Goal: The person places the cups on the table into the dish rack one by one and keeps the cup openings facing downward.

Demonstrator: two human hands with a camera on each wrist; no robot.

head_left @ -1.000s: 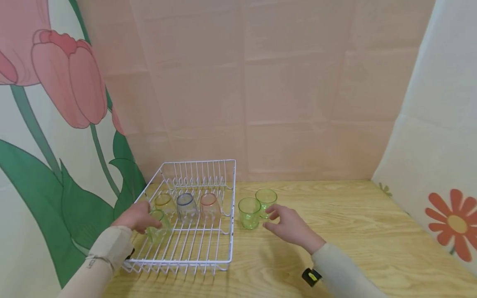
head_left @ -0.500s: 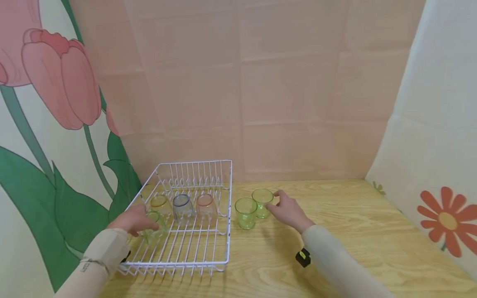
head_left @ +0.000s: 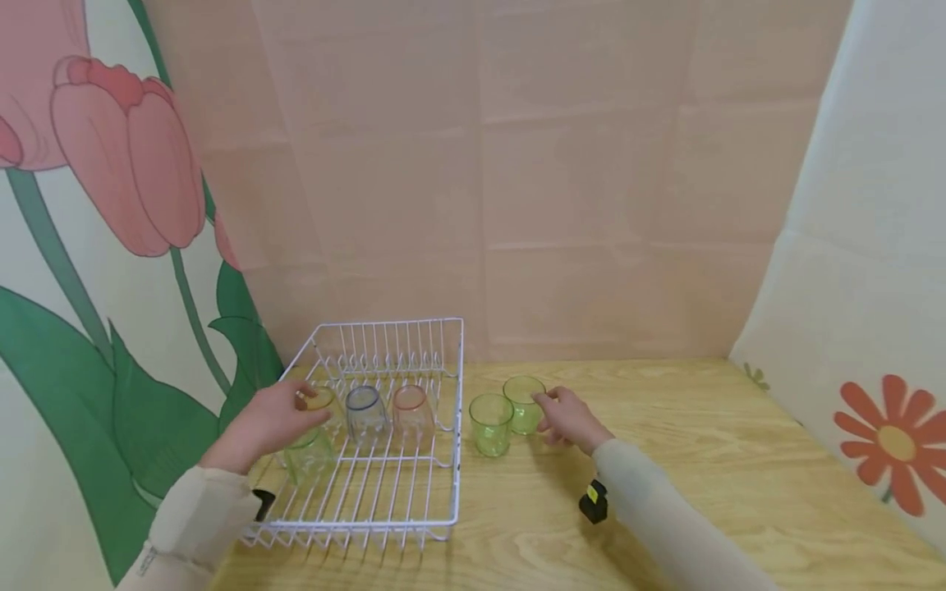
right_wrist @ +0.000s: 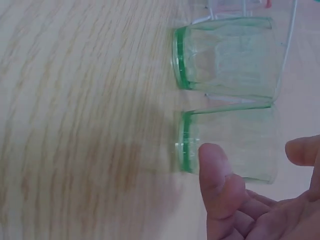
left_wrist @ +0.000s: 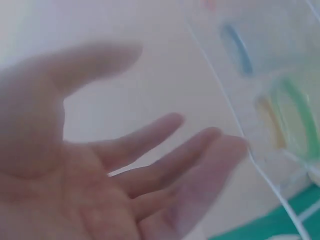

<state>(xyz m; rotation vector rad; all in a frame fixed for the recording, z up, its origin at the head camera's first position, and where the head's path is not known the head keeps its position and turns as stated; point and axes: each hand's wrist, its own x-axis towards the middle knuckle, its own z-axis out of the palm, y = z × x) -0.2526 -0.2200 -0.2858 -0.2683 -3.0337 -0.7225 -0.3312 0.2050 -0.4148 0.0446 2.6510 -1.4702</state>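
Observation:
Over the left part of a white wire dish rack (head_left: 355,523), my left hand (head_left: 275,417) hovers with spread fingers, holding nothing; the left wrist view shows its open palm (left_wrist: 75,200). Below it a green glass (head_left: 310,461) stands upside down in the rack, partly behind the hand. My right hand (head_left: 567,419) is at the right side of the farther of two upright green glasses (head_left: 526,410) on the table. In the right wrist view its fingers (right_wrist: 216,170) overlap that glass, thumb apart from it; contact is unclear. The other green glass (head_left: 491,427) stands just left.
A yellow-rimmed glass (head_left: 330,406), a blue-rimmed glass (head_left: 367,419) and a red-rimmed glass (head_left: 414,419) stand upside down in a row in the rack. Wood-patterned table (head_left: 702,460) extends right. A pinkish cloth (head_left: 576,205) hangs behind.
My left hand has let go of the green glass in the rack and lifted off it. My right hand first moved to the farther green glass, then shifted slightly at its right side.

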